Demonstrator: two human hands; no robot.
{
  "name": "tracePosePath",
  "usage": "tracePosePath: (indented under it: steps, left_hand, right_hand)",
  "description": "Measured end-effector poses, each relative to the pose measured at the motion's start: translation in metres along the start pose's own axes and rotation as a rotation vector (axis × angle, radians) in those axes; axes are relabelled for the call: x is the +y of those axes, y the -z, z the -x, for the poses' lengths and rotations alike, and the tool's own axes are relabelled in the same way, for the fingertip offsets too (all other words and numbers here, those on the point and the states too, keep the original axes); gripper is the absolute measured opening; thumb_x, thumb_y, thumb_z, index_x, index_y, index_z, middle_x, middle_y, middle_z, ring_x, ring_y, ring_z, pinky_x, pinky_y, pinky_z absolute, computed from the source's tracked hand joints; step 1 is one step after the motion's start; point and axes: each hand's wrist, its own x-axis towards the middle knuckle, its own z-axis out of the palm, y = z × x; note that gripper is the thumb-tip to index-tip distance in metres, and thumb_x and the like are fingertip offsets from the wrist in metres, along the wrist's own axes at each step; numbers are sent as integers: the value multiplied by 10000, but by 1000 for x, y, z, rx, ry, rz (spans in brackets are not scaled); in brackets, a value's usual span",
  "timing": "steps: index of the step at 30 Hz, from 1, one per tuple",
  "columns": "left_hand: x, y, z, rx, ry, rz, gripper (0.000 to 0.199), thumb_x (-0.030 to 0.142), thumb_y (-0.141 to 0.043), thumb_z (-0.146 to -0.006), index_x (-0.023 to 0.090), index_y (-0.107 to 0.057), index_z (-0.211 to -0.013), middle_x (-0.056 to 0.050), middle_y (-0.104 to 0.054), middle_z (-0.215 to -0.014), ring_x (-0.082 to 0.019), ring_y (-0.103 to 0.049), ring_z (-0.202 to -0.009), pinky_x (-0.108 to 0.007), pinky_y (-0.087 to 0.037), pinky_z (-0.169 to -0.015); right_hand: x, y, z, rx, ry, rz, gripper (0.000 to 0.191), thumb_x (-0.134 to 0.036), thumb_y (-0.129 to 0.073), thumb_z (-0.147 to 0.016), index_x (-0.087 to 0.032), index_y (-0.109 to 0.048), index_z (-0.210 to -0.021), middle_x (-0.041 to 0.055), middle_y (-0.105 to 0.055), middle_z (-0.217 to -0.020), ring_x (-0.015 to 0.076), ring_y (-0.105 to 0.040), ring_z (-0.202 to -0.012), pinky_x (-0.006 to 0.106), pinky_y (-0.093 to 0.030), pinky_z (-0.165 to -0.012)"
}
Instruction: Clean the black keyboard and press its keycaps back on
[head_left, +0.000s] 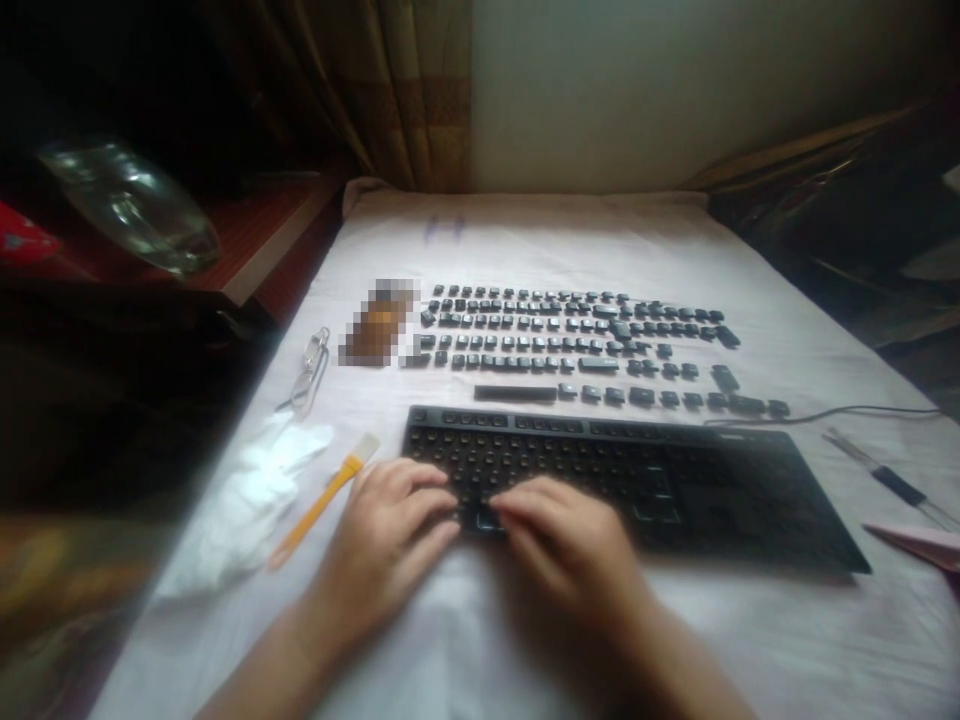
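A black keyboard (720, 500) with its keycaps off lies on the white cloth. My left hand (401, 520) rests at its left end, fingers slightly apart and curved over the key sockets. My right hand (559, 530) is bent over the lower left part of the keyboard, its fingers close together near the bottom edge; whether a small piece is between the fingertips cannot be made out. Behind the keyboard, loose black keycaps (530, 344) stand in rows, with a long black bar (515, 393) in front of them.
A yellow-handled brush (319, 510) and crumpled white cloth (247, 500) lie left of the keyboard. Glasses (311, 365) are farther back, beside a pixelated item (381, 325). A thin tool (896, 485) and a pink object (919, 545) lie at the right.
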Motion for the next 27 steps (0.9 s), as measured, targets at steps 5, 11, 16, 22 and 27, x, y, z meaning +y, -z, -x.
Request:
tracePosePath:
  steps: [5,11,16,22,27]
  left_hand:
    - [-3,0,0,-2,-27,3,115,305,-633,-911,264,-712,-984,-51,-706,-1065,-236,-624,-1025,-419,-503,-906]
    - [-4,0,-1,-22,-52,2,106,287,-620,-928,259,-686,-1006,-42,-701,-1083,-227,-606,-1045,-417,-472,-925]
    - [-5,0,2,-43,-41,4,118,276,-616,-930,260,-679,-1029,-48,-695,-1111,-236,-596,-1071,-436,-459,-947]
    - [-7,0,2,-49,-44,29,131,278,-624,-928,262,-676,-1047,-43,-695,-1118,-227,-597,-1080,-430,-456,-965]
    - [-7,3,0,-50,-12,95,170,236,-634,-909,255,-659,-1077,-34,-698,-1122,-211,-605,-1083,-403,-475,-966]
  right_hand:
    - [-3,-17,4,17,86,246,203,-225,-550,-938,-237,-744,-997,63,-748,-868,158,-631,-712,262,-502,-630]
    - [-5,-25,4,32,95,278,171,-272,-581,-947,-224,-743,-973,56,-736,-863,161,-585,-718,277,-459,-646]
    - [-7,-30,4,66,111,284,167,-261,-581,-956,-234,-744,-975,52,-730,-862,158,-584,-718,274,-435,-639]
    - [-8,-36,6,74,106,262,145,-229,-592,-938,-207,-736,-926,56,-722,-838,164,-573,-708,279,-429,-641]
    - [-8,-34,2,112,142,253,133,-212,-603,-929,-183,-732,-916,54,-717,-817,158,-575,-686,271,-445,-618]
